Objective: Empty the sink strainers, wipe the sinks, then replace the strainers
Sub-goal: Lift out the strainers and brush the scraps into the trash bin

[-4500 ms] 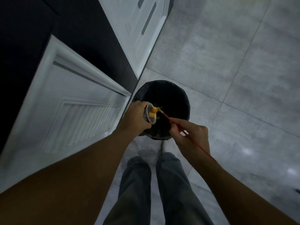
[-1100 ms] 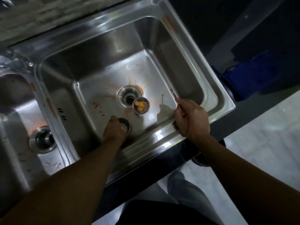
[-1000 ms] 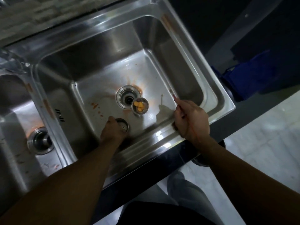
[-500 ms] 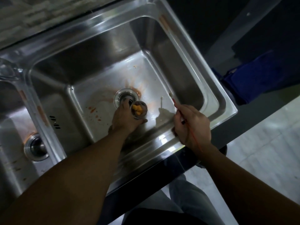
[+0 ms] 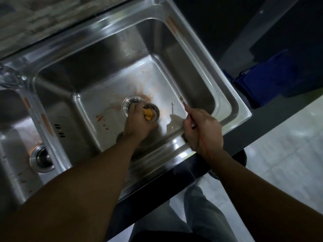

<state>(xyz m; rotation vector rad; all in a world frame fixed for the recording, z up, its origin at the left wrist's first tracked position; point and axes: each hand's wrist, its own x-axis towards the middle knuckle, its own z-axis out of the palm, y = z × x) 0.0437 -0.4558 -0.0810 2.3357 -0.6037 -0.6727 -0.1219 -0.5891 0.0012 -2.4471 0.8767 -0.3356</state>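
The left hand [image 5: 138, 124] gripped a small round steel strainer [image 5: 151, 112] holding yellow-orange scraps, just beside the open drain [image 5: 132, 105] of the right basin [image 5: 225, 102]. The right hand [image 5: 203, 131] pinched a thin red stick [image 5: 189, 112]. Orange smears [image 5: 102, 119] streaked the shiny steel floor.

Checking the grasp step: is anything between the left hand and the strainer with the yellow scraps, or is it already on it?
Nothing visible is. The left hand is already closed around the strainer, beside the open drain in the right basin. The right hand holds a red stick off to the side.
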